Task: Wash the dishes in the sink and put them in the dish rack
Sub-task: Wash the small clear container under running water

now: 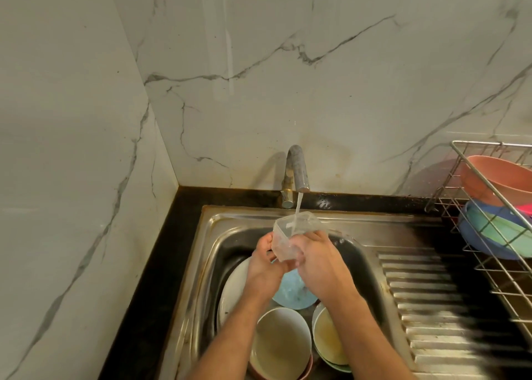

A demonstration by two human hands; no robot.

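A clear plastic container (290,233) is held under the running tap (298,169), water streaming into it. My left hand (263,264) grips its left side and my right hand (319,261) grips its right side and bottom. Below, in the steel sink (218,235), lie a white plate (234,287), a light blue plate (293,292), a cream bowl (280,342) stacked in a pink bowl, and another cream bowl (328,336) inside a green one. The wire dish rack (489,264) stands at the right.
The rack holds a pink bowl (501,178) and stacked blue and green bowls (498,233). A ribbed steel drainboard (426,299) lies between sink and rack. Marble walls close the corner at left and behind, with a dark counter edge (155,264).
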